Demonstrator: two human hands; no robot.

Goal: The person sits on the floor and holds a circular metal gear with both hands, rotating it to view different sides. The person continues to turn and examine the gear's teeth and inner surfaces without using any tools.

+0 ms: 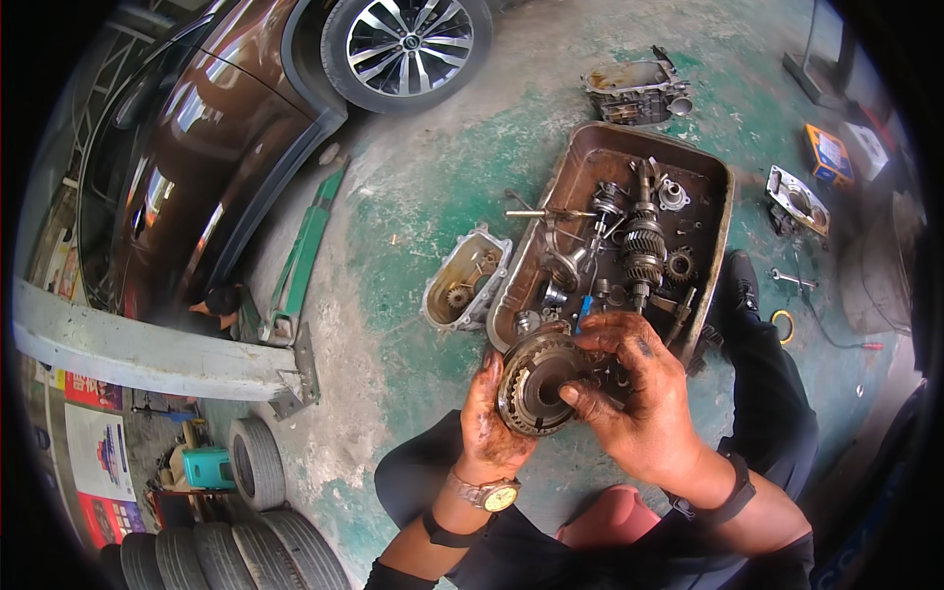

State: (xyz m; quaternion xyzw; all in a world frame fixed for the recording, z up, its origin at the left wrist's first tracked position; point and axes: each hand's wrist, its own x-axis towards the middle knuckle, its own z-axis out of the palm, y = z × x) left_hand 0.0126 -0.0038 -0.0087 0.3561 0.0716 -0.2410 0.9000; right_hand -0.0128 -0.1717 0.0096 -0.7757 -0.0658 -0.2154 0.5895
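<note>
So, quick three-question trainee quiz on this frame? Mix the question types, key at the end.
1. Does the person wear the watch on the left or the right?
2. True or false: the left hand and the right hand are both on the toothed ring.
3. The open metal housing with a small gear inside stands where, relative to the brown tray, as pictured? A) left of it; B) right of it; C) beyond its far end.

Key: 1. left; 2. true; 3. A
</note>
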